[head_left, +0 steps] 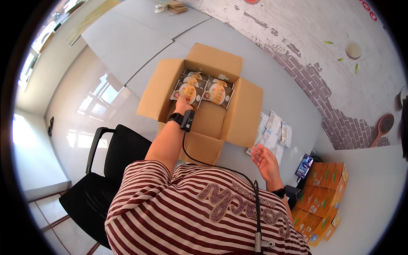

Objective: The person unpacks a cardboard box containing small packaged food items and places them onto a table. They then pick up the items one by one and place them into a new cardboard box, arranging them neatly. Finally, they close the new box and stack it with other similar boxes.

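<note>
I note bright daylight. Left of the open brown cardboard box (pixel 247 111): white, window-shaped glare on glossy pale floor (pixel 91 112). Farthest from box, straight edges bow toward black fisheye rim.

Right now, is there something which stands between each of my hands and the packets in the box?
For the left hand, nothing visible: it touches the front-left packet. For the right hand, yes: the right cardboard flap, opened outward, lies between it and the front-right packet.
</note>
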Demonstrator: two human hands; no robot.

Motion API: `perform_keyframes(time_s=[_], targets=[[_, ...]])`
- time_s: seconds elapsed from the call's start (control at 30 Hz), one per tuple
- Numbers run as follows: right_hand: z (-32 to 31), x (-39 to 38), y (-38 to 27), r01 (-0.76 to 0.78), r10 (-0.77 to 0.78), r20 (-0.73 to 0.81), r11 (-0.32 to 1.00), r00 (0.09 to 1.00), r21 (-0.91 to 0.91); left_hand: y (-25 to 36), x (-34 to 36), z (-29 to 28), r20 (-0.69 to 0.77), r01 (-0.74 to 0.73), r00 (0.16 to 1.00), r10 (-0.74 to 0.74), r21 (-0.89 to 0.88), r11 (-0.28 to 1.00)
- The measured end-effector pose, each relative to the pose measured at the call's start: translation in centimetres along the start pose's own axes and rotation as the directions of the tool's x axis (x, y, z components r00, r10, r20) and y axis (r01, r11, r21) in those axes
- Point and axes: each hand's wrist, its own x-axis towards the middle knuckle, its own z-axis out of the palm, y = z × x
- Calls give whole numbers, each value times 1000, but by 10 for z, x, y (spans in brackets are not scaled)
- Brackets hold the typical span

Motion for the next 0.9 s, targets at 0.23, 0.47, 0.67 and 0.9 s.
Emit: perform_keyframes(time_s=[0.23,0.47,0.67,0.9], targets=[[-1,-7,-1,0,0,-41,1000,999,6,-9,29,-5,144,-264,963,226,370,891],[-16,-4,-5,2,1,-36,998,999,57,13,22,-9,303,-44,948,100,-187,981],[-32,2,-11,17,-13,-48,995,999,94,23,7,-36,374,-216,909,185,42,976],[-119,28,-6,175,-70,-330,937,942,301,5,-96,-10,309,53,951,5,-180,982]])
